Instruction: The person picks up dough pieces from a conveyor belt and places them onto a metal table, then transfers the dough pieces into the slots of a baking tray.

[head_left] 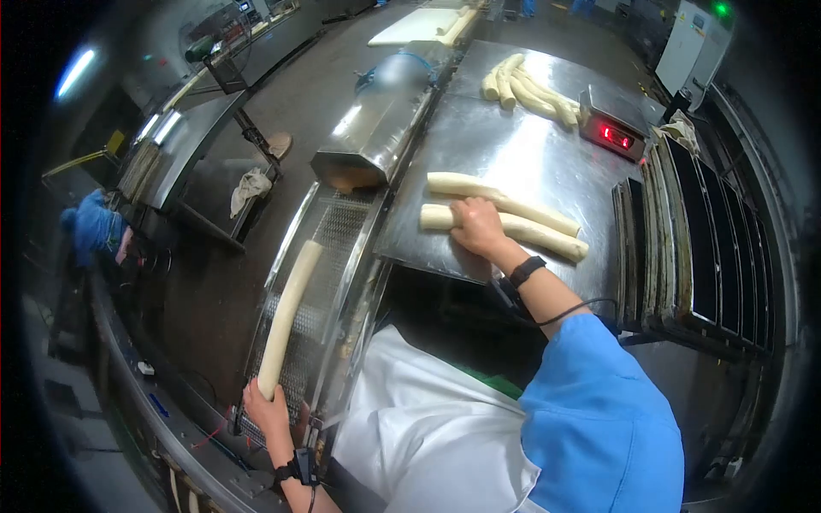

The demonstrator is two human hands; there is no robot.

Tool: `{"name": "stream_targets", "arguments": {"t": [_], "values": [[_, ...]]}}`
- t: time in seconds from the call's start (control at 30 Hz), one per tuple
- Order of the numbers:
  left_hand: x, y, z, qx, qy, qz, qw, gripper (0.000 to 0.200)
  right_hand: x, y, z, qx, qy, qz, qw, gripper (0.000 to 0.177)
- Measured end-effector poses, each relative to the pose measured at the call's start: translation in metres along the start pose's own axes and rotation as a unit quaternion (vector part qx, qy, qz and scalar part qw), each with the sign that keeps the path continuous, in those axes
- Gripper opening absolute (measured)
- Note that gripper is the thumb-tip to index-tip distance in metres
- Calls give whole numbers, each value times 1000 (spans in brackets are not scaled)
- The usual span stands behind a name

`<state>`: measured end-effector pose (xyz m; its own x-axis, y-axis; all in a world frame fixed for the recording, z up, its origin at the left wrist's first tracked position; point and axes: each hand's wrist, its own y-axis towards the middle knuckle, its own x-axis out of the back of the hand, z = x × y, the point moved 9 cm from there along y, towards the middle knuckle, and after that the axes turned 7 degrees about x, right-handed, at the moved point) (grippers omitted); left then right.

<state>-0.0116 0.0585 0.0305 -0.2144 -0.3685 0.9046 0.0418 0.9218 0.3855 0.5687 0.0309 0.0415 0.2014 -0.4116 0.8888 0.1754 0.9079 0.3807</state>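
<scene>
My left hand [269, 412] is closed round the near end of a long pale dough log [289, 316]. That log lies lengthwise over the metal mesh belt [329, 248] of a conveyor. On the steel table [513, 158], my right hand [477, 225] grips another dough log [543, 237] near its left end, palm down, covering part of it. Just behind it lies a further dough log [513, 203], almost parallel. Both wrists carry black bands with cables.
A metal hood [363, 137] covers the belt's far part. Several dough logs [526, 88] are piled at the table's back beside a scale [612, 128] with a red display. Stacked trays [684, 231] stand to the right. A person in blue [94, 229] is at the far left.
</scene>
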Motion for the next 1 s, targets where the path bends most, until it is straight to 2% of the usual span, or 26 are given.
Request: {"name": "stream_targets", "arguments": {"t": [0.03,0.07,0.1,0.13,0.17,0.2,0.23,0.27,0.3,0.33,0.37,0.4,0.47,0.5,0.6,0.67,0.7,0.73,0.77,0.8,0.83,0.87,0.9,0.93,0.97,1.0], "values": [[5,1,-4,-1,1,-1,1000,55,-9,2,-2,0,72,40,997,39],[12,1,-6,29,-13,24,999,43,-13,7,-2,4,144,80,986,42],[16,0,-7,60,-27,47,997,33,-9,14,-12,-39,122,84,988,43],[20,1,-11,63,-26,44,997,33,-1,19,-19,-82,101,88,988,45],[11,0,-11,92,-34,111,989,31,6,22,-40,-135,44,0,990,44],[2,-4,-12,119,-44,176,976,31,14,26,-55,-110,-14,-53,992,48],[7,-7,-22,117,-117,166,972,33,29,22,-57,-94,-66,-79,990,52],[7,-9,-23,118,-117,162,973,33,47,13,-53,-78,-117,-104,985,57],[9,-11,-30,74,-135,145,977,33,58,4,-52,-76,-116,-106,985,57],[12,-14,-39,29,-155,127,979,33,54,-7,-64,-152,-86,0,985,62],[14,-18,-35,92,-97,123,983,34,47,-26,-76,-226,-56,106,967,69],[22,-21,-40,92,-100,119,984,34,53,-41,-76,-209,-80,117,968,82],[35,-33,-24,192,-71,107,973,45,65,-72,-77,-168,-141,148,964,89],[33,-37,-12,187,-58,114,974,54,70,-86,-85,-176,-156,144,961,88],[41,-43,12,172,-66,125,975,55,91,-110,-98,-188,-152,115,964,87],[45,-49,28,203,-47,112,972,56,95,-121,-115,-266,-155,122,944,88],[38,-54,48,199,-31,106,974,54,98,-120,-113,-279,-146,101,944,79],[36,-55,58,196,-15,99,976,52,92,-121,-109,-276,-144,96,946,79],[34,-54,56,235,-44,157,958,42,96,-114,-87,-168,-150,-3,974,72],[38,-51,46,237,-45,152,959,42,102,-112,-61,-56,-154,-100,981,64],[27,-60,41,341,-282,178,879,38,105,-102,-31,-12,-64,-127,990,51],[16,-71,21,420,-499,192,733,35,96,-94,-6,-14,71,-119,990,45],[29,-66,-18,401,-509,222,729,30,87,-87,29,60,108,-137,983,42],[41,-57,-59,341,-508,281,740,27,57,-82,55,94,233,-92,964,44],[53,-50,-99,290,-509,305,751,26,30,-74,88,89,296,40,950,51],[58,-46,-132,256,-530,337,735,26,22,-69,127,128,359,58,923,55]]}}
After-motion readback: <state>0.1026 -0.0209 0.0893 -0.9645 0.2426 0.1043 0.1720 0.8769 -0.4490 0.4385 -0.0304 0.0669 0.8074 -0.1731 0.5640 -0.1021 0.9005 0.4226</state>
